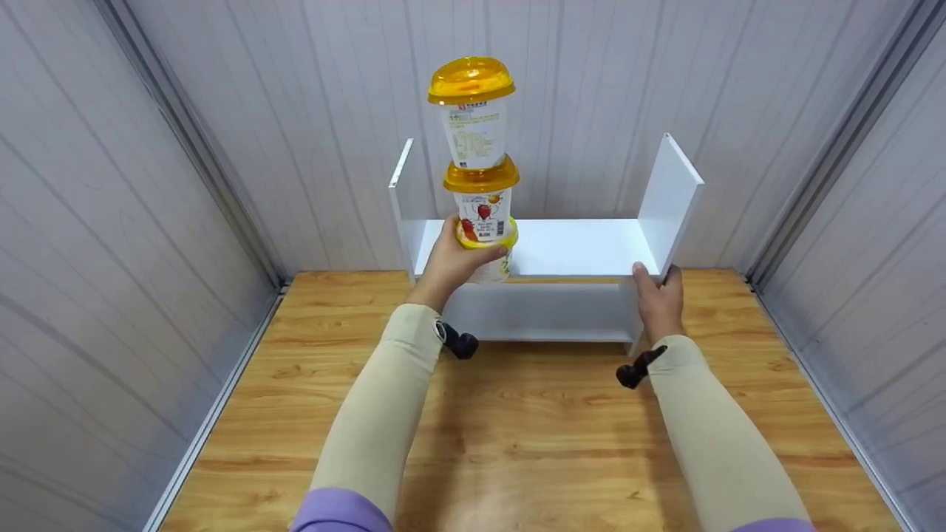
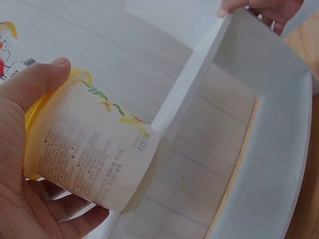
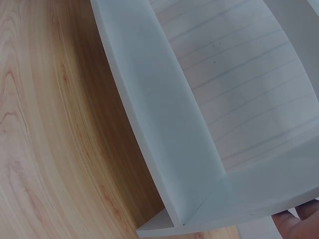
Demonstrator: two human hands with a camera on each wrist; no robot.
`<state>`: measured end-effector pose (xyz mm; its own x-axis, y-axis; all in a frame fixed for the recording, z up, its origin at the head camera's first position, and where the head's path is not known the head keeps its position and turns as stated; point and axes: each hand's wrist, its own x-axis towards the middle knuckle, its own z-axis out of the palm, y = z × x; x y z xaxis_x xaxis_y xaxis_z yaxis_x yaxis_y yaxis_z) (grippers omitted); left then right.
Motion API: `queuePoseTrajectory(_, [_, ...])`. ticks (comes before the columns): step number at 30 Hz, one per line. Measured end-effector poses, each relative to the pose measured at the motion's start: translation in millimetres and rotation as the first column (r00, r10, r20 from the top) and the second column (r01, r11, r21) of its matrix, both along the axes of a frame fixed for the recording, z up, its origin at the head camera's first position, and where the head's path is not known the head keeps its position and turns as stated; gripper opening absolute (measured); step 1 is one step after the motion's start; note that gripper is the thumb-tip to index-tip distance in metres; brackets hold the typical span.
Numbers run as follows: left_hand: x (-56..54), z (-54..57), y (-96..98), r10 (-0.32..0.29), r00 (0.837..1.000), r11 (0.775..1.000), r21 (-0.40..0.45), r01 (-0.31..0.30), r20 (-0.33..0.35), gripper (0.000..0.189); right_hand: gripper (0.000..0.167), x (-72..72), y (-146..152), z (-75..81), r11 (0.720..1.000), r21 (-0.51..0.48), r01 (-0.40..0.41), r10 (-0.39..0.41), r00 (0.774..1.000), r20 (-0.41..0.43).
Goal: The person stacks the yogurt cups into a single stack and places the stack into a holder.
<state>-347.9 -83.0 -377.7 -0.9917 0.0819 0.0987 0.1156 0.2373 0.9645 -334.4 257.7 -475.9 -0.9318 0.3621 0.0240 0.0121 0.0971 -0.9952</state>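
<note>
Three plastic cups stand stacked in the head view. The top cup [image 1: 477, 133] and the middle cup [image 1: 485, 214] wear orange lids; the middle one shows a strawberry print. Around the lowest cup [image 2: 94, 144], which has a yellow lid, my left hand [image 1: 452, 260] curls its fingers and thumb. That cup's base overlaps the front edge of the upper board of a white two-tier shelf [image 1: 580, 247]. My right hand [image 1: 658, 301] grips the shelf's right side, thumb at the front corner of the upper board; only part of the fingers [image 3: 294, 221] shows in the right wrist view.
White upright side panels [image 1: 676, 199] rise at both ends of the upper board. Below it lies a lower board [image 1: 543, 314]. The shelf stands on a wood-grain surface [image 1: 532, 428], with pale panelled walls [image 1: 591, 74] behind and at both sides.
</note>
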Motion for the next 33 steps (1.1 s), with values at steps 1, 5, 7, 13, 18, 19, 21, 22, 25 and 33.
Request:
queuePoseTrajectory(1, [-0.5, -0.1, -0.3, 0.0, 1.0, 1.0, 0.0, 0.0, 0.004, 0.09, 0.084, 0.5, -0.9, 0.2, 1.0, 0.002, 0.002, -0.002, 1.0, -0.002])
queuePoseTrajectory(5, [-3.3, 0.2, 1.1, -0.008, 1.0, 1.0, -0.014, 0.009, 0.005, 0.092, 0.083, 1.0, -2.2, 0.0, 1.0, 0.002, 0.006, -0.006, 1.0, -0.014])
queuePoseTrajectory(7, [-4.5, 0.7, 2.9, -0.011, 1.0, 1.0, -0.022, 0.011, 0.009, 0.094, 0.083, 1.4, -2.4, 0.1, 1.0, 0.002, 0.011, -0.011, 1.0, -0.01])
queuePoseTrajectory(13, [-7.1, 0.4, 6.1, -0.006, 1.0, 1.0, -0.012, 0.007, 0.031, 0.096, 0.085, 2.4, -5.9, 0.9, 1.0, 0.003, 0.014, -0.014, 0.999, 0.042])
queuePoseTrajectory(18, [-11.5, -0.8, 8.0, -0.005, 1.0, 1.0, 0.024, 0.004, 0.031, 0.093, 0.087, -0.4, -9.4, 1.2, 1.0, 0.014, 0.013, -0.014, 0.998, 0.068])
queuePoseTrajectory(19, [-12.3, -1.2, 8.1, -0.006, 1.0, 0.999, 0.036, 0.004, 0.03, 0.093, 0.087, -0.4, -10.5, 1.0, 1.0, 0.019, 0.016, -0.017, 0.998, 0.068])
queuePoseTrajectory(21, [-13.9, -2.8, 9.0, -0.012, 1.0, 0.997, 0.07, 0.01, 0.026, 0.093, 0.085, -0.1, -12.5, 0.2, 1.0, 0.023, 0.018, -0.019, 0.999, 0.046])
queuePoseTrajectory(22, [-14.5, -3.7, 9.7, -0.015, 1.0, 0.996, 0.087, 0.013, 0.024, 0.093, 0.084, 0.3, -13.4, -0.3, 1.0, 0.024, 0.019, -0.02, 0.999, 0.032])
queuePoseTrajectory(25, [-15.5, -7.5, 12.1, -0.021, 1.0, 0.988, 0.152, 0.018, 0.014, 0.092, 0.082, 1.5, -15.8, -2.2, 1.0, 0.024, 0.018, -0.018, 1.0, 0.002])
queuePoseTrajectory(33, [-16.7, -14.5, 18.8, 0.013, 1.0, 0.971, 0.238, -0.01, -0.01, 0.088, 0.082, 3.8, -21.1, -2.6, 1.0, 0.016, 0.026, -0.026, 1.0, 0.006])
